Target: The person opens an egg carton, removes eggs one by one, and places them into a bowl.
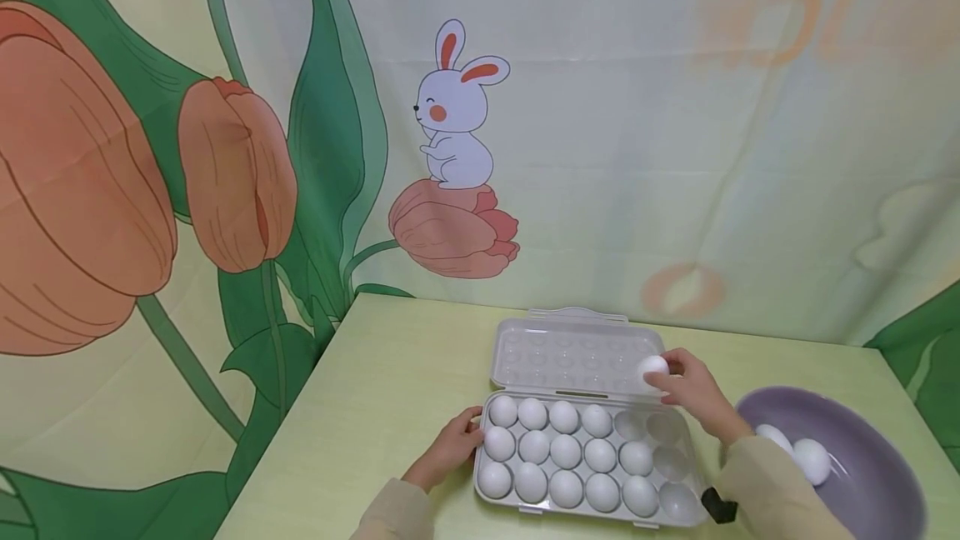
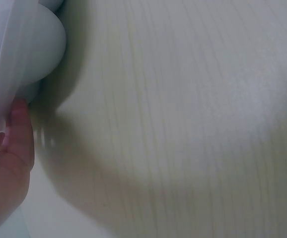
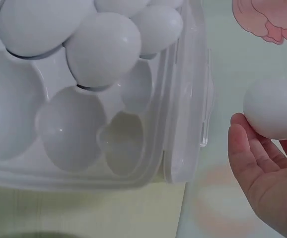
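A white plastic egg box lies opened flat on the table, with white eggs filling most of its hollows. The bare hollows are at its right end. My left hand grips the box's left edge, thumb on one side of the rim and fingers on the other, as the left wrist view shows. Above the right part of the clear lid, my right hand holds a single white egg between thumb and fingertips.
To the right stands a purple bowl with two white eggs visible in it, partly behind my right sleeve. A small black object shows beside that sleeve. A printed cloth hangs behind the pale table.
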`<state>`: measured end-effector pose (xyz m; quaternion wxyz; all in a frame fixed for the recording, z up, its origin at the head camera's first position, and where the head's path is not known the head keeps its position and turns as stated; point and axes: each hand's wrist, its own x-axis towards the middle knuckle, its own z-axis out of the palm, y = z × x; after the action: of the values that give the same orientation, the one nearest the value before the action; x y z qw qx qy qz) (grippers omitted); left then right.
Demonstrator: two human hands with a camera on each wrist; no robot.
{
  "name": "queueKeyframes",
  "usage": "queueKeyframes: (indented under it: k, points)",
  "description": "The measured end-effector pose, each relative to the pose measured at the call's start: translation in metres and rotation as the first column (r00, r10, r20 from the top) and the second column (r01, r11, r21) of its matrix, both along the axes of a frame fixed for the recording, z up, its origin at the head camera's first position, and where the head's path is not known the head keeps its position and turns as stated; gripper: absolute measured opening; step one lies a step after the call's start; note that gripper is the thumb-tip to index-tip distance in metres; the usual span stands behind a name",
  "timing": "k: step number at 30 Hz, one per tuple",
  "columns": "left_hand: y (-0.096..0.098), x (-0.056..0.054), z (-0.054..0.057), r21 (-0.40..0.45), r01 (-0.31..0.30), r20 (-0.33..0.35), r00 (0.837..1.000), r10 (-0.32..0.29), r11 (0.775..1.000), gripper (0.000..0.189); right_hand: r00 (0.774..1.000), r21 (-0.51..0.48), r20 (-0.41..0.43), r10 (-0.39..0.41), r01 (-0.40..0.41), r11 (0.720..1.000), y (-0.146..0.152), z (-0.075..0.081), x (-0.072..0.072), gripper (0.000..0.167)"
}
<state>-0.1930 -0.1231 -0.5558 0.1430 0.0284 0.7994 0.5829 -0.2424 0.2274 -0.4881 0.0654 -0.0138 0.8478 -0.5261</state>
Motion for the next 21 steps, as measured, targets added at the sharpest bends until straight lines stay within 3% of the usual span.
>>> queueKeyframes:
  k: [4,13,16,18,21]
  points:
    - [-0.002,-0.007,-0.015,-0.006,0.004,-0.005,1.000,-0.004,1.000,0.041,0.999,-0.043,0.039,-0.019,0.021,0.999,0.012,0.008,0.000,0.049]
    - [-0.002,-0.007,-0.016,0.002,0.003,0.000,1.000,-0.003,1.000,0.043,0.998,-0.028,0.066,-0.020,0.021,0.999,0.052,0.021,0.005,0.057]
    - [-0.005,-0.010,-0.025,0.023,0.016,-0.025,1.000,-0.015,1.000,0.045,0.997,-0.005,0.072,-0.037,0.038,0.999,0.068,0.022,0.008,0.059]
    - [-0.008,-0.015,-0.037,0.051,0.042,-0.072,0.997,-0.039,0.998,0.045,0.995,0.011,0.085,-0.056,0.055,0.998,0.078,0.022,0.011,0.060]
    - [-0.008,-0.016,-0.040,0.055,0.043,-0.075,0.996,-0.039,0.998,0.045,0.990,0.036,0.110,-0.087,0.084,0.996,0.093,0.021,0.015,0.062]
